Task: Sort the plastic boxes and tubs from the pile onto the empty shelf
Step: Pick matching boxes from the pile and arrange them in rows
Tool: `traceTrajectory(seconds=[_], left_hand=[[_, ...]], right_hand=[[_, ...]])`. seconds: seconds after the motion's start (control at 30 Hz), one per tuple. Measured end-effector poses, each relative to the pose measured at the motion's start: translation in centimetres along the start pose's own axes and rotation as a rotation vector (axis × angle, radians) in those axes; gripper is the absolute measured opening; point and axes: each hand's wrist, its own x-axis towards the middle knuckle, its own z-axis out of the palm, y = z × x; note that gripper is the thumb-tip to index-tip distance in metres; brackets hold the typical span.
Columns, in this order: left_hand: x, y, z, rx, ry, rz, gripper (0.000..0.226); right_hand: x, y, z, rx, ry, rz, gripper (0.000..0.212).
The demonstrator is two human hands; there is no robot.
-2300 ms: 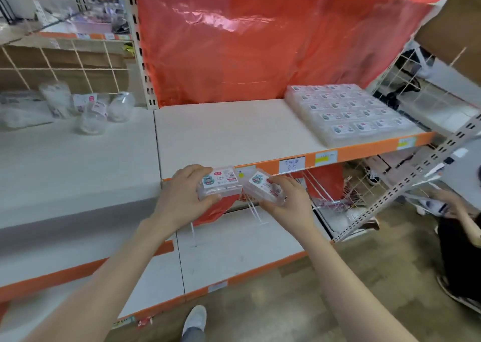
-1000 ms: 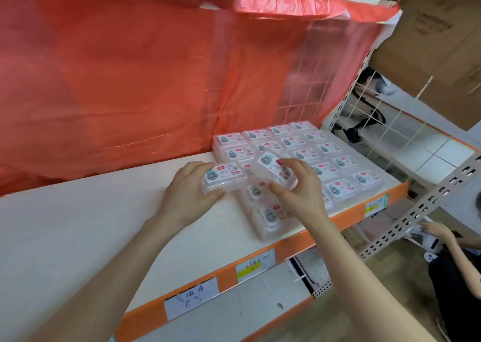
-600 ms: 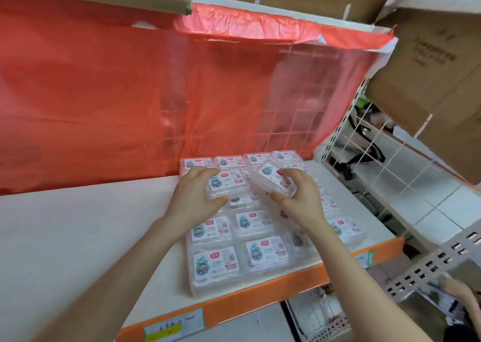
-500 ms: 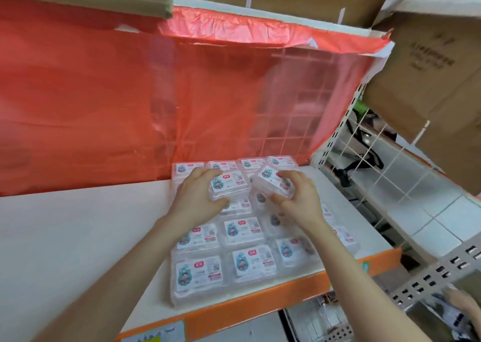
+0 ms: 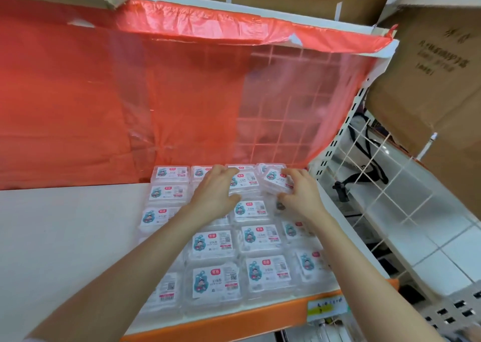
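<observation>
The white shelf board (image 5: pixel 65 237) lies bare on the left, with a red translucent plastic sheet (image 5: pixel 130 94) hanging behind it. Toward the middle and right, clear flat plastic boxes with white printed labels (image 5: pixel 213 245) cover the shelf in tidy rows, reaching from the sheet to the orange front edge (image 5: pixel 234 321). Over the back rows, the left hand (image 5: pixel 214 195) grips one clear labelled box (image 5: pixel 246 182) by its left side, fingers (image 5: pixel 221 171) curled over the far edge and thumb at the near edge; the box sits level on or just above the stacked ones. Just beside it, the right hand (image 5: pixel 302 195) pinches a second clear labelled box (image 5: pixel 276 181), tilted, between curled fingers (image 5: pixel 294 173) and thumb. Farther right stands a white wire grid panel (image 5: pixel 390 193), with a brown cardboard carton (image 5: pixel 429 81) above it.
</observation>
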Motion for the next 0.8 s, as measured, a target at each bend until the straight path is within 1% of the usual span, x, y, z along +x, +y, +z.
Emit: traceTrajectory(seconds=[0.2,0.33,0.57,0.67,0.8], left_hand=[[1.3,-0.2,1.6,0.03,-0.007,-0.031,0.057],[1.5,-0.8,2.3,0.092,0.007,-0.002,0.056],[1.7,-1.4,3.1,0.141,0.019,0.021,0.055],[1.8,-1.5,3.2,0.155,0.013,0.021,0.055],[1.7,-1.6,3.3,0.156,0.018,0.023,0.053]], right_hand=[[1.7,0.8,-0.2,-0.032,-0.047,0.012,0.06],[2.6,1.0,-0.1,-0.064,-0.095,0.011,0.059],[4.3,1.4,-0.1,-0.089,-0.17,-0.016,0.06],[5.3,1.5,0.3,-0.072,-0.207,-0.058,0.061],[6.3,1.8,0.6,-0.086,-0.197,-0.092,0.064]])
